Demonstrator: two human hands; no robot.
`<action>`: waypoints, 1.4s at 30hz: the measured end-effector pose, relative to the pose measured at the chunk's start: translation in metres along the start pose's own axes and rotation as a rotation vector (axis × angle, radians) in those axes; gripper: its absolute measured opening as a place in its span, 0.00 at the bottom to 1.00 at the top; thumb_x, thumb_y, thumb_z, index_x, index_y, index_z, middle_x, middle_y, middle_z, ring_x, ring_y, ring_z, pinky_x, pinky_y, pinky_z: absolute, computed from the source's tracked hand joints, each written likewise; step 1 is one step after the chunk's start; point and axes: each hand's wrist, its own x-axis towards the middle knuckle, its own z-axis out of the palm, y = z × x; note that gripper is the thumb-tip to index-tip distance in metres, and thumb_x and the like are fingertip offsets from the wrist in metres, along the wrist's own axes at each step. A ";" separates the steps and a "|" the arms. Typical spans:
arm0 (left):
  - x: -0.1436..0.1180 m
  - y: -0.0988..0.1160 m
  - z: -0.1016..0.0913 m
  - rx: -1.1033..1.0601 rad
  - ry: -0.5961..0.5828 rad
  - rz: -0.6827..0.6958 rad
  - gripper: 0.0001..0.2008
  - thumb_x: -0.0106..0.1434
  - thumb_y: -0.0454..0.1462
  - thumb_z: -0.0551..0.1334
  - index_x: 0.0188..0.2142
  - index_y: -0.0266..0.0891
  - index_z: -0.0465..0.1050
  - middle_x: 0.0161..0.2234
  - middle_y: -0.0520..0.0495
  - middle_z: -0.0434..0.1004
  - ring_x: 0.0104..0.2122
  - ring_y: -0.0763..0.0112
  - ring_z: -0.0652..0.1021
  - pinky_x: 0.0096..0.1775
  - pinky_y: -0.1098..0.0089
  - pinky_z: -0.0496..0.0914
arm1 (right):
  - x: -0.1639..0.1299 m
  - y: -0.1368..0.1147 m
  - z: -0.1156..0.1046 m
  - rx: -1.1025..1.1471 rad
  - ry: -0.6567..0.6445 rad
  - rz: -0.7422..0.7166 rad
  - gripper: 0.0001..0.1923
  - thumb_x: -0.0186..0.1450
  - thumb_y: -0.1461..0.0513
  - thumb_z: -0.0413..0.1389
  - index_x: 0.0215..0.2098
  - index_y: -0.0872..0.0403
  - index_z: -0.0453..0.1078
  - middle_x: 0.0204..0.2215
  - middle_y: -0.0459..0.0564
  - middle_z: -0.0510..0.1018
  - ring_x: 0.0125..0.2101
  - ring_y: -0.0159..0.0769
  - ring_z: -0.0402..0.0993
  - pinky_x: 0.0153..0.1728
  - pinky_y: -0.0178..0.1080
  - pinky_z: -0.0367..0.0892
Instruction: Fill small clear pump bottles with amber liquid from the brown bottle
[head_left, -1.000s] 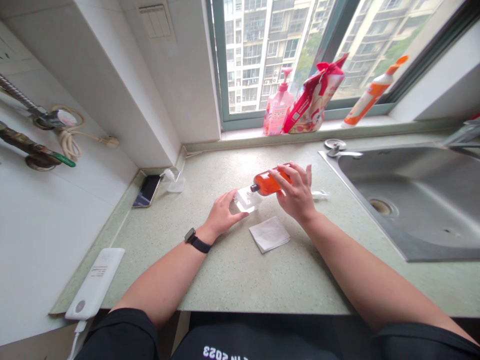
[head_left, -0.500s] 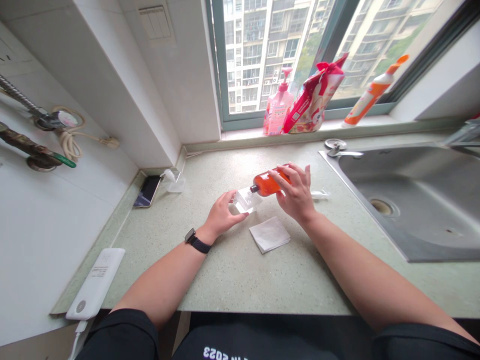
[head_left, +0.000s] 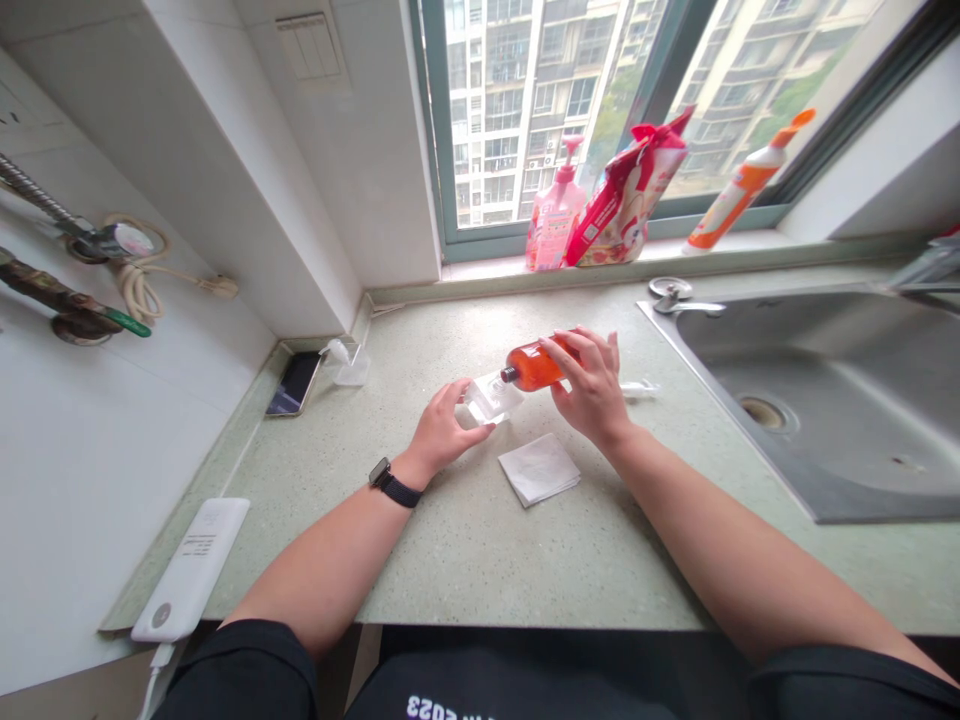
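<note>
My right hand is wrapped round an orange-red bottle, tipped nearly level with its dark neck pointing left. That neck sits right over the top of a clear, square-sided container. Round the container's left side curl the fingers and thumb of my left hand, steadying it on the counter. Just in front of it lies a folded white tissue. A clear pump head rests at the back left. Partly behind my right hand is a small clear plastic piece, its kind hard to make out.
A phone and a white power bank with a cable lie on the left of the counter. To the right is a steel sink. A pink pump bottle, a red bag and an orange-white bottle stand on the windowsill.
Almost nothing differs. The bottle stays tipped over the container, and both hands keep their places with only a very slight shift.
</note>
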 end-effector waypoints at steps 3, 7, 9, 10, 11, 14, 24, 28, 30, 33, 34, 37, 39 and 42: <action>-0.001 0.000 0.000 0.005 0.002 -0.009 0.35 0.60 0.44 0.77 0.64 0.45 0.68 0.58 0.40 0.77 0.53 0.53 0.81 0.57 0.50 0.78 | 0.000 -0.001 0.000 0.021 -0.007 0.025 0.45 0.63 0.71 0.58 0.74 0.34 0.60 0.63 0.51 0.74 0.67 0.58 0.67 0.72 0.76 0.48; -0.002 -0.002 0.000 0.013 -0.010 -0.034 0.36 0.60 0.45 0.77 0.64 0.44 0.66 0.59 0.40 0.76 0.53 0.52 0.82 0.57 0.50 0.78 | 0.002 0.000 0.001 0.102 0.028 0.076 0.42 0.65 0.66 0.61 0.74 0.38 0.60 0.62 0.54 0.76 0.64 0.57 0.71 0.72 0.71 0.52; -0.002 -0.003 0.000 0.016 -0.026 -0.047 0.36 0.60 0.44 0.77 0.63 0.44 0.66 0.59 0.40 0.77 0.53 0.52 0.82 0.56 0.50 0.78 | 0.003 0.003 0.001 0.151 0.062 0.111 0.40 0.65 0.62 0.64 0.74 0.43 0.61 0.60 0.57 0.77 0.60 0.57 0.74 0.70 0.69 0.57; -0.002 -0.003 0.001 0.015 -0.034 -0.052 0.35 0.60 0.43 0.77 0.62 0.44 0.66 0.58 0.40 0.77 0.53 0.52 0.82 0.56 0.51 0.78 | 0.004 0.006 0.002 0.178 0.083 0.128 0.39 0.65 0.60 0.65 0.73 0.45 0.61 0.59 0.59 0.78 0.58 0.57 0.75 0.68 0.67 0.60; -0.002 -0.003 0.001 0.015 -0.041 -0.058 0.35 0.60 0.43 0.77 0.62 0.44 0.66 0.58 0.40 0.77 0.53 0.52 0.82 0.56 0.51 0.78 | 0.005 0.010 0.002 0.206 0.103 0.147 0.39 0.65 0.58 0.66 0.72 0.47 0.62 0.59 0.60 0.78 0.57 0.57 0.75 0.67 0.65 0.64; -0.001 -0.002 0.000 0.013 -0.055 -0.080 0.34 0.59 0.43 0.77 0.60 0.43 0.66 0.57 0.40 0.78 0.53 0.51 0.82 0.55 0.51 0.78 | 0.006 0.022 0.001 0.293 0.158 0.238 0.40 0.63 0.53 0.69 0.69 0.50 0.65 0.59 0.61 0.78 0.57 0.56 0.76 0.62 0.60 0.70; -0.001 0.002 -0.005 0.060 -0.122 -0.084 0.32 0.62 0.46 0.74 0.62 0.45 0.66 0.58 0.40 0.79 0.58 0.49 0.80 0.60 0.49 0.74 | 0.011 0.053 -0.006 0.468 0.249 0.571 0.44 0.55 0.41 0.72 0.63 0.47 0.68 0.58 0.56 0.80 0.56 0.53 0.78 0.62 0.58 0.70; -0.001 0.000 -0.005 0.123 -0.143 -0.108 0.33 0.62 0.49 0.74 0.63 0.46 0.68 0.59 0.41 0.79 0.62 0.45 0.77 0.66 0.43 0.69 | 0.009 0.061 -0.002 0.485 0.227 0.626 0.44 0.53 0.42 0.73 0.62 0.47 0.68 0.56 0.55 0.81 0.55 0.53 0.79 0.61 0.57 0.70; -0.001 -0.001 -0.005 0.130 -0.158 -0.113 0.33 0.63 0.51 0.73 0.63 0.46 0.68 0.61 0.40 0.78 0.63 0.45 0.77 0.66 0.42 0.67 | 0.007 0.062 0.001 0.504 0.185 0.637 0.40 0.53 0.43 0.73 0.59 0.47 0.69 0.54 0.54 0.82 0.53 0.53 0.80 0.60 0.56 0.71; 0.000 -0.001 -0.004 0.122 -0.170 -0.115 0.34 0.63 0.51 0.72 0.64 0.45 0.68 0.64 0.39 0.76 0.63 0.45 0.76 0.66 0.43 0.68 | 0.006 0.060 0.004 0.485 0.137 0.640 0.37 0.52 0.44 0.72 0.54 0.47 0.69 0.51 0.55 0.83 0.52 0.53 0.81 0.56 0.55 0.73; 0.000 -0.001 -0.004 0.122 -0.169 -0.112 0.35 0.63 0.52 0.72 0.65 0.45 0.68 0.64 0.39 0.76 0.63 0.45 0.77 0.66 0.43 0.68 | 0.006 0.059 0.004 0.466 0.126 0.648 0.36 0.52 0.45 0.72 0.53 0.48 0.69 0.51 0.55 0.83 0.51 0.53 0.81 0.55 0.54 0.74; 0.001 -0.001 -0.004 0.128 -0.169 -0.098 0.34 0.63 0.52 0.72 0.65 0.46 0.68 0.63 0.40 0.77 0.62 0.47 0.78 0.67 0.45 0.67 | 0.005 0.057 0.005 0.414 0.092 0.680 0.35 0.51 0.47 0.72 0.53 0.47 0.68 0.50 0.55 0.84 0.50 0.54 0.81 0.52 0.53 0.75; 0.001 -0.001 -0.004 0.134 -0.172 -0.093 0.34 0.64 0.52 0.71 0.65 0.46 0.68 0.64 0.41 0.77 0.62 0.47 0.78 0.68 0.45 0.67 | 0.006 0.056 0.006 0.390 0.063 0.694 0.35 0.51 0.48 0.72 0.53 0.47 0.68 0.50 0.55 0.84 0.50 0.54 0.81 0.52 0.53 0.75; 0.001 -0.002 -0.004 0.145 -0.174 -0.092 0.35 0.64 0.52 0.71 0.66 0.45 0.68 0.66 0.39 0.76 0.64 0.46 0.77 0.68 0.44 0.66 | 0.006 0.056 0.009 0.355 0.016 0.707 0.36 0.52 0.49 0.71 0.55 0.47 0.67 0.53 0.57 0.83 0.52 0.55 0.81 0.53 0.53 0.75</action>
